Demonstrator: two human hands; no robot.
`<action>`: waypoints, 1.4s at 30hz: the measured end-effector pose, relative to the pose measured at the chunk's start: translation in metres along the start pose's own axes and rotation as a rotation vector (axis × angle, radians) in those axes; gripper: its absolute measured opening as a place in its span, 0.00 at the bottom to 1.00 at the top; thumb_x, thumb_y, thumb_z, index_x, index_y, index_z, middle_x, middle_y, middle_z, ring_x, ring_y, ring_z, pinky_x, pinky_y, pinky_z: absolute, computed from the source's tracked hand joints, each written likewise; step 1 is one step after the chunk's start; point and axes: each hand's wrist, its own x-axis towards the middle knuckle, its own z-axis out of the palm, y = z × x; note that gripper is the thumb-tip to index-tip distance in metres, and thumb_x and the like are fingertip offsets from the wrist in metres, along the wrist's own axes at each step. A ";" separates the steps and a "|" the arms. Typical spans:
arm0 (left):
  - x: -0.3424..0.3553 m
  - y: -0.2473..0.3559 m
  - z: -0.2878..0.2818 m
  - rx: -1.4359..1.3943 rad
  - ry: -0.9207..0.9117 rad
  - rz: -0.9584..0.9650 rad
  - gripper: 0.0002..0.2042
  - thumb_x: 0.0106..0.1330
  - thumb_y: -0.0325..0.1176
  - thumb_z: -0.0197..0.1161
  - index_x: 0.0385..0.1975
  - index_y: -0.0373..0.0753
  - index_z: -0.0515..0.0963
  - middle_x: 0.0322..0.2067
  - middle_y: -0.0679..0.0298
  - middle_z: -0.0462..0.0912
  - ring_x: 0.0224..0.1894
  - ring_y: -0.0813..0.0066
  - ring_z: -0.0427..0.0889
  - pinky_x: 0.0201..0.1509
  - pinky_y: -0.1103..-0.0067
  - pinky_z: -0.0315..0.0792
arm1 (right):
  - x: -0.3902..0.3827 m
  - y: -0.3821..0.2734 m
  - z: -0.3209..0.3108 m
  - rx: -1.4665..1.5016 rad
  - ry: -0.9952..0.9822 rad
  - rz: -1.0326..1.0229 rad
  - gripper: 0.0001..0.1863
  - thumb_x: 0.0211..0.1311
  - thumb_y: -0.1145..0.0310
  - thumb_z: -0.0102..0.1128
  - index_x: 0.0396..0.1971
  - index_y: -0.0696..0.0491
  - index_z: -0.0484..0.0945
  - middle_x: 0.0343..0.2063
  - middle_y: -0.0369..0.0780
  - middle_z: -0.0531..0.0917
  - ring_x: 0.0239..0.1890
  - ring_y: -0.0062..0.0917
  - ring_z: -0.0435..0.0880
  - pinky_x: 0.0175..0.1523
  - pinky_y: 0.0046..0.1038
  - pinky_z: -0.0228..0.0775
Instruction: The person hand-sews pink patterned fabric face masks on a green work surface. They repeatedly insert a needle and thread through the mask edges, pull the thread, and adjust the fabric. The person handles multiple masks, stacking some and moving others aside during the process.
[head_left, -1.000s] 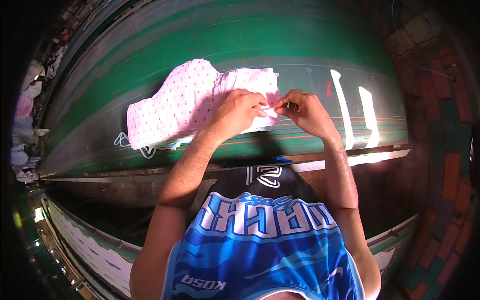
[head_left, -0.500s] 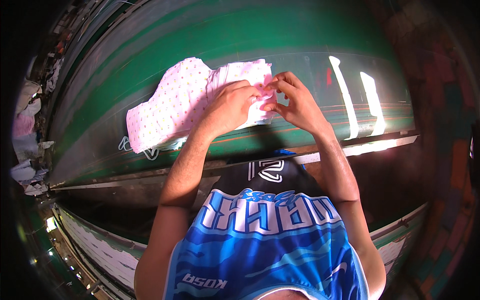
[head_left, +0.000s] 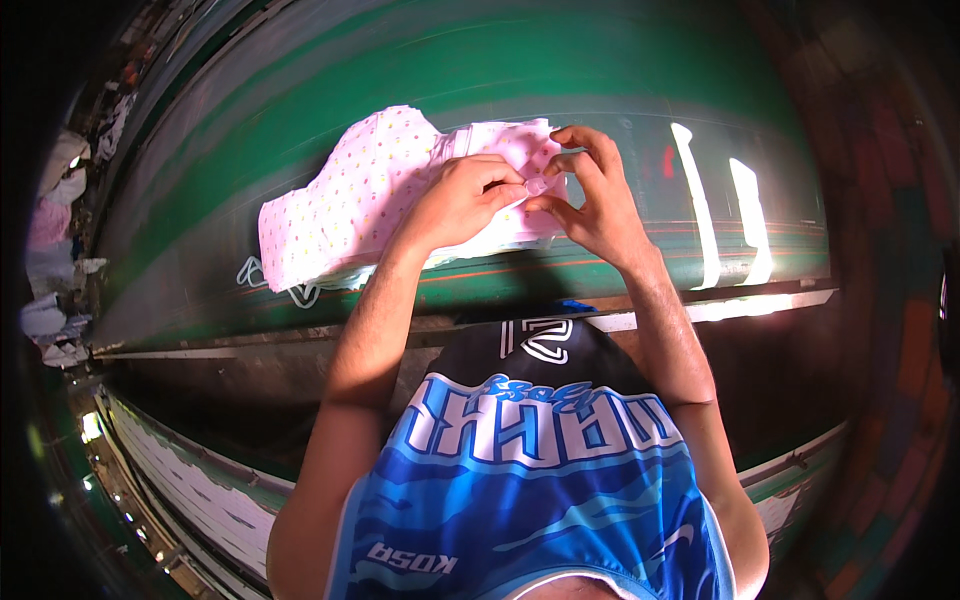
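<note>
A pile of pink cloth pieces (head_left: 345, 195) with small coloured dots lies on the green table. My left hand (head_left: 465, 200) rests over its right part, thumb and forefinger pinched at a small pale pink piece (head_left: 537, 186), too small to tell whether it is a loose bit or a fold of the cloth. Curved around the other side of that piece is my right hand (head_left: 598, 195), its thumb and fingers apart, close to the pile's right edge. Beneath the pile's lower left edge, looped white cords (head_left: 303, 296) stick out.
The long green table (head_left: 640, 70) has a metal front edge (head_left: 760, 303) close to my body. Bright strips of sunlight fall on its right side. Heaped cloth scraps (head_left: 60, 215) sit beyond the left end. Another surface (head_left: 190, 480) stands behind me at lower left.
The small pale pink piece now shows between my hands. My right fingers have spread wider apart. The pile sits slightly further right in the picture.
</note>
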 end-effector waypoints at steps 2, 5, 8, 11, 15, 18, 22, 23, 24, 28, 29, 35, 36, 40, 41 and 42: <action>0.000 -0.003 -0.001 -0.002 -0.020 0.027 0.07 0.78 0.29 0.68 0.45 0.32 0.88 0.39 0.59 0.87 0.41 0.68 0.85 0.48 0.71 0.79 | -0.001 0.002 -0.001 -0.028 -0.046 -0.005 0.21 0.53 0.72 0.86 0.45 0.53 0.85 0.60 0.41 0.83 0.60 0.42 0.80 0.61 0.42 0.79; 0.001 -0.009 0.002 -0.022 0.001 0.062 0.07 0.79 0.29 0.66 0.47 0.33 0.87 0.40 0.58 0.87 0.43 0.65 0.85 0.50 0.69 0.79 | -0.004 0.010 -0.001 -0.019 -0.075 0.009 0.17 0.55 0.76 0.83 0.42 0.54 0.86 0.58 0.39 0.86 0.60 0.41 0.81 0.60 0.41 0.80; 0.000 -0.012 0.003 -0.007 0.046 0.047 0.08 0.79 0.30 0.66 0.47 0.33 0.87 0.40 0.59 0.87 0.42 0.67 0.84 0.48 0.70 0.79 | -0.006 0.011 0.003 0.013 -0.061 0.015 0.14 0.56 0.80 0.80 0.41 0.55 0.86 0.58 0.39 0.88 0.60 0.40 0.82 0.61 0.40 0.80; 0.000 -0.009 0.003 -0.010 0.083 0.012 0.08 0.80 0.30 0.65 0.46 0.32 0.87 0.39 0.60 0.87 0.39 0.71 0.83 0.45 0.72 0.78 | -0.008 0.010 0.004 0.017 -0.053 -0.013 0.16 0.57 0.81 0.78 0.45 0.55 0.88 0.59 0.39 0.88 0.59 0.39 0.82 0.61 0.39 0.80; -0.001 0.004 0.001 -0.041 0.173 -0.063 0.08 0.80 0.31 0.66 0.45 0.32 0.86 0.37 0.61 0.87 0.36 0.76 0.82 0.41 0.74 0.77 | -0.013 0.006 0.004 -0.016 -0.005 -0.005 0.19 0.57 0.81 0.77 0.49 0.52 0.91 0.61 0.38 0.88 0.57 0.38 0.84 0.61 0.39 0.80; -0.002 0.004 0.003 -0.005 0.314 -0.009 0.08 0.79 0.32 0.67 0.44 0.32 0.86 0.35 0.61 0.87 0.35 0.74 0.83 0.42 0.73 0.77 | -0.017 0.002 0.003 -0.015 0.035 0.014 0.18 0.57 0.81 0.78 0.48 0.50 0.92 0.60 0.37 0.89 0.56 0.37 0.85 0.59 0.38 0.81; 0.001 -0.003 0.002 0.099 0.458 0.071 0.09 0.77 0.33 0.70 0.41 0.33 0.86 0.33 0.58 0.88 0.35 0.66 0.86 0.41 0.69 0.79 | -0.023 0.001 0.008 0.034 0.074 0.062 0.16 0.56 0.81 0.79 0.43 0.51 0.91 0.53 0.38 0.91 0.54 0.36 0.86 0.57 0.37 0.81; 0.000 -0.002 0.000 0.113 0.446 0.054 0.09 0.77 0.34 0.71 0.40 0.33 0.86 0.33 0.56 0.88 0.35 0.62 0.87 0.41 0.66 0.79 | -0.024 0.001 0.008 0.027 0.074 0.054 0.15 0.56 0.81 0.80 0.42 0.51 0.91 0.51 0.38 0.91 0.54 0.36 0.86 0.57 0.37 0.81; 0.000 -0.001 -0.001 0.127 0.435 0.037 0.10 0.76 0.34 0.72 0.38 0.33 0.86 0.32 0.54 0.88 0.35 0.57 0.88 0.41 0.63 0.79 | -0.024 0.000 0.007 0.019 0.073 0.046 0.14 0.55 0.81 0.80 0.41 0.52 0.90 0.50 0.38 0.91 0.54 0.36 0.86 0.57 0.37 0.81; 0.000 0.000 -0.005 0.262 0.395 0.002 0.11 0.75 0.37 0.74 0.39 0.34 0.85 0.31 0.58 0.87 0.29 0.66 0.85 0.36 0.67 0.78 | -0.023 0.005 0.006 0.025 0.040 0.016 0.13 0.56 0.81 0.80 0.40 0.54 0.88 0.47 0.37 0.91 0.53 0.36 0.87 0.56 0.37 0.81; 0.001 0.000 -0.005 0.288 0.408 -0.006 0.12 0.75 0.38 0.74 0.38 0.35 0.85 0.31 0.58 0.87 0.29 0.65 0.85 0.36 0.67 0.78 | -0.022 0.005 0.006 0.025 0.027 0.019 0.12 0.56 0.79 0.81 0.39 0.54 0.88 0.47 0.37 0.91 0.53 0.36 0.87 0.55 0.37 0.81; 0.008 -0.008 -0.003 0.374 0.539 -0.004 0.11 0.73 0.36 0.74 0.35 0.36 0.84 0.31 0.59 0.86 0.30 0.61 0.86 0.35 0.65 0.79 | -0.006 0.002 -0.002 0.026 -0.057 -0.001 0.10 0.59 0.75 0.82 0.37 0.54 0.88 0.45 0.39 0.92 0.52 0.34 0.88 0.55 0.37 0.82; 0.007 -0.008 -0.003 0.367 0.550 0.000 0.10 0.73 0.35 0.74 0.35 0.36 0.83 0.31 0.59 0.86 0.30 0.61 0.87 0.35 0.65 0.79 | -0.001 0.000 -0.005 0.016 -0.066 -0.010 0.10 0.60 0.75 0.82 0.37 0.55 0.88 0.45 0.39 0.92 0.52 0.34 0.88 0.55 0.37 0.82; 0.004 -0.015 -0.011 0.354 0.654 0.040 0.07 0.72 0.32 0.74 0.37 0.36 0.84 0.33 0.59 0.87 0.30 0.62 0.87 0.35 0.67 0.79 | 0.023 -0.003 -0.007 -0.035 -0.070 -0.066 0.09 0.61 0.73 0.82 0.38 0.54 0.88 0.46 0.39 0.92 0.51 0.34 0.88 0.54 0.37 0.82; 0.002 -0.014 -0.014 0.345 0.682 0.048 0.07 0.72 0.31 0.74 0.37 0.36 0.85 0.33 0.59 0.86 0.30 0.62 0.87 0.35 0.68 0.79 | 0.031 -0.004 -0.006 -0.034 -0.071 -0.066 0.09 0.61 0.72 0.82 0.38 0.54 0.88 0.45 0.39 0.91 0.50 0.35 0.87 0.54 0.37 0.81; 0.000 -0.010 -0.019 0.340 0.709 0.057 0.06 0.72 0.30 0.74 0.37 0.35 0.85 0.33 0.59 0.86 0.29 0.63 0.86 0.35 0.68 0.79 | 0.042 -0.007 -0.003 -0.031 -0.070 -0.068 0.09 0.61 0.71 0.82 0.38 0.54 0.88 0.45 0.38 0.91 0.50 0.37 0.87 0.54 0.38 0.81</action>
